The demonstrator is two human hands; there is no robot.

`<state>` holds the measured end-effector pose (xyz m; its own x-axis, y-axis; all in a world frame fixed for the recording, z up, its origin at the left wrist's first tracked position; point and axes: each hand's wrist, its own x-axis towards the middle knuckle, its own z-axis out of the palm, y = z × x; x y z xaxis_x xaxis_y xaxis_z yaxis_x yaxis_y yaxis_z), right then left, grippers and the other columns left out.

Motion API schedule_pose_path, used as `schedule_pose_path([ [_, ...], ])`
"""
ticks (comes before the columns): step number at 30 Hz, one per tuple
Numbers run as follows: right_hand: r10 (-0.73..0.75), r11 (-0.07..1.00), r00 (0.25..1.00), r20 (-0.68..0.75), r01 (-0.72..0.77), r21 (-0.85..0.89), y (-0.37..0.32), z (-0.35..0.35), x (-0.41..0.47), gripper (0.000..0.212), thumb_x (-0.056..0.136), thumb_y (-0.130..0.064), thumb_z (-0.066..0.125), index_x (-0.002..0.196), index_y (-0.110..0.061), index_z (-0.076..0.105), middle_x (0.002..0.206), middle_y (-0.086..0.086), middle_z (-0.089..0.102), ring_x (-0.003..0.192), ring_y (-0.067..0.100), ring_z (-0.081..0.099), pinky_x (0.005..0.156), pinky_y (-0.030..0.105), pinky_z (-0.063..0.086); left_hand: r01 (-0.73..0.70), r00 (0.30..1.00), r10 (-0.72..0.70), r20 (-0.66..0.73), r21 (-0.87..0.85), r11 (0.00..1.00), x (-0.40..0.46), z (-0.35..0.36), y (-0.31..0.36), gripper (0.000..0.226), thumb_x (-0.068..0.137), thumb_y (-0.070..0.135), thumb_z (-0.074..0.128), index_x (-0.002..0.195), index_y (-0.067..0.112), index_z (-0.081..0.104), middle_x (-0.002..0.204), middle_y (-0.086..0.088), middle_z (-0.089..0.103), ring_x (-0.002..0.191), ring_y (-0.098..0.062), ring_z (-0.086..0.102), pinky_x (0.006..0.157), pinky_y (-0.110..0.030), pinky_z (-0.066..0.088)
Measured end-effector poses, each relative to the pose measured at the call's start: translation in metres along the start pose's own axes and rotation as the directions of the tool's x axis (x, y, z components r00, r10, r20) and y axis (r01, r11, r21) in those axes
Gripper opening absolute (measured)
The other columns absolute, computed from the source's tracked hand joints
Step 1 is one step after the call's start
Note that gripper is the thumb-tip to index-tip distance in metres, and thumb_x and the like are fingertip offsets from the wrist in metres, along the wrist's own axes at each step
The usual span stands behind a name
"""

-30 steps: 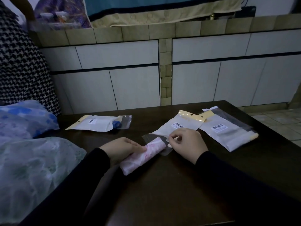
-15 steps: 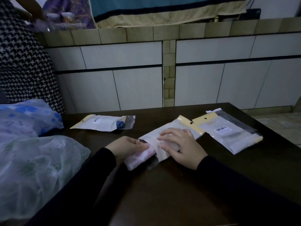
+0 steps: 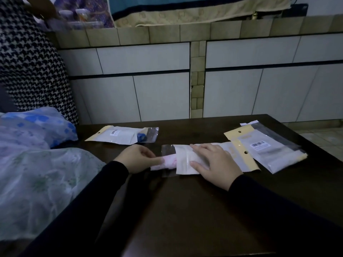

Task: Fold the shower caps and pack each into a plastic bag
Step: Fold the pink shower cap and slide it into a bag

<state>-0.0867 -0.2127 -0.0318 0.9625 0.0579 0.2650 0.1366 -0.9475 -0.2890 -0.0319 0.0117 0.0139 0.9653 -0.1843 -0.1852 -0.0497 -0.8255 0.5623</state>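
Observation:
A rolled pink shower cap [image 3: 168, 162] lies on the dark table [image 3: 185, 210], most of it inside a white plastic bag [image 3: 187, 161] with a yellow header. Only its left end sticks out of the bag's clear mouth. My left hand [image 3: 136, 158] pinches that end. My right hand [image 3: 213, 164] lies flat on the bag with straight fingers, pressing it down. A packed bag [image 3: 120, 135] holding a blue cap lies at the back left. A stack of bags [image 3: 267, 147] sits at the right.
Loose shower caps, one blue-flowered [image 3: 37, 125] and one pale green [image 3: 42, 186], are heaped at the left. A person in a houndstooth garment [image 3: 31, 71] stands at the far left. A tiled wall runs behind the table. The table's right edge drops to a tiled floor.
The pink roll has gone further into the bag. My right hand moved from pinching the bag's mouth to lying flat on it, and the bag now lies more level across the table.

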Motion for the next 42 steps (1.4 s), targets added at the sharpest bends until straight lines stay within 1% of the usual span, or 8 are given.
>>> schedule_pose_path([
  [5, 0.005, 0.995, 1.000, 0.006, -0.005, -0.097, -0.007, 0.001, 0.001, 0.048, 0.097, -0.052, 0.036, 0.143, -0.039, 0.036, 0.146, -0.011, 0.038, 0.133, 0.012, 0.032, 0.107, 0.033, 0.029, 0.062, 0.996, -0.061, -0.072, 0.008, 0.998, 0.002, 0.006, -0.005, 0.036, 0.081, 0.042, 0.070, 0.105, 0.016, 0.071, 0.095, 0.001, 0.069, 0.084, -0.011, 0.061, 0.082, -0.028, 0.052],
  [11, -0.007, 0.995, 0.999, 0.045, 0.011, -0.099, -0.012, -0.001, 0.002, 0.048, 0.097, -0.051, 0.035, 0.143, -0.037, 0.037, 0.146, -0.010, 0.036, 0.134, 0.013, 0.027, 0.110, 0.033, 0.024, -0.046, 0.997, 0.025, -0.073, -0.297, 0.954, -0.003, 0.035, 0.010, 0.035, 0.087, 0.030, 0.068, 0.119, 0.017, 0.065, 0.082, 0.000, 0.066, 0.061, -0.006, 0.055, 0.056, -0.017, 0.046],
  [18, 0.197, 0.966, 0.978, -0.072, -0.206, -0.156, -0.014, 0.000, 0.000, 0.068, 0.084, -0.071, 0.041, 0.140, -0.033, 0.038, 0.131, -0.002, 0.039, 0.121, 0.015, 0.038, 0.098, 0.031, 0.042, 0.021, 0.990, -0.072, -0.125, -0.365, 0.931, -0.003, 0.031, 0.011, 0.033, 0.082, 0.029, 0.073, 0.112, 0.018, 0.068, 0.088, -0.002, 0.069, 0.065, -0.010, 0.057, 0.055, -0.020, 0.044],
  [23, 0.156, 0.975, 0.987, -0.037, -0.160, -0.156, -0.014, 0.002, 0.001, 0.064, 0.089, -0.066, 0.037, 0.140, -0.028, 0.041, 0.130, -0.002, 0.039, 0.121, 0.015, 0.036, 0.098, 0.030, 0.040, 0.034, 0.999, -0.013, 0.047, -0.504, 0.863, -0.010, 0.037, 0.018, 0.022, 0.093, 0.019, 0.060, 0.113, 0.021, 0.066, 0.068, -0.003, 0.063, 0.050, -0.008, 0.052, 0.042, -0.018, 0.038],
  [29, 0.167, 0.969, 0.984, -0.058, -0.175, -0.175, -0.016, 0.001, 0.001, 0.064, 0.087, -0.067, 0.039, 0.140, -0.031, 0.039, 0.133, -0.002, 0.038, 0.123, 0.016, 0.036, 0.100, 0.031, 0.038, 0.116, 0.988, -0.043, 0.151, -0.511, 0.851, -0.004, 0.029, 0.017, 0.021, 0.094, 0.017, 0.057, 0.114, 0.017, 0.061, 0.090, -0.004, 0.068, 0.044, -0.009, 0.050, 0.036, -0.018, 0.034],
  [36, 0.153, 0.978, 0.988, -0.012, -0.153, -0.141, -0.018, 0.008, 0.004, 0.058, 0.093, -0.058, 0.034, 0.143, -0.027, 0.038, 0.131, 0.000, 0.036, 0.121, 0.016, 0.035, 0.101, 0.031, 0.039, 0.215, 0.946, -0.006, 0.325, -0.613, 0.761, -0.006, 0.034, 0.021, 0.031, 0.089, 0.000, 0.049, 0.114, 0.019, 0.052, 0.066, -0.004, 0.048, 0.038, -0.009, 0.037, 0.032, -0.018, 0.024],
  [39, 0.174, 0.968, 0.984, -0.030, -0.177, -0.181, -0.024, 0.006, 0.005, 0.057, 0.094, -0.056, 0.033, 0.143, -0.027, 0.037, 0.135, 0.002, 0.036, 0.124, 0.018, 0.034, 0.102, 0.034, 0.036, 0.151, 0.982, -0.052, 0.179, -0.598, 0.787, 0.003, 0.028, 0.021, 0.026, 0.090, 0.005, 0.053, 0.112, 0.018, 0.057, 0.077, -0.004, 0.057, 0.049, -0.011, 0.046, 0.042, -0.022, 0.036],
  [42, 0.205, 0.930, 0.976, -0.075, -0.218, -0.296, -0.035, 0.007, 0.007, 0.054, 0.094, -0.056, 0.029, 0.140, -0.028, 0.038, 0.138, 0.006, 0.034, 0.125, 0.022, 0.035, 0.098, 0.038, 0.038, -0.044, 0.941, -0.064, -0.332, -0.310, 0.950, 0.023, 0.019, 0.006, 0.020, 0.092, 0.024, 0.056, 0.112, 0.022, 0.059, 0.105, 0.001, 0.064, 0.090, -0.014, 0.058, 0.082, -0.034, 0.053],
])
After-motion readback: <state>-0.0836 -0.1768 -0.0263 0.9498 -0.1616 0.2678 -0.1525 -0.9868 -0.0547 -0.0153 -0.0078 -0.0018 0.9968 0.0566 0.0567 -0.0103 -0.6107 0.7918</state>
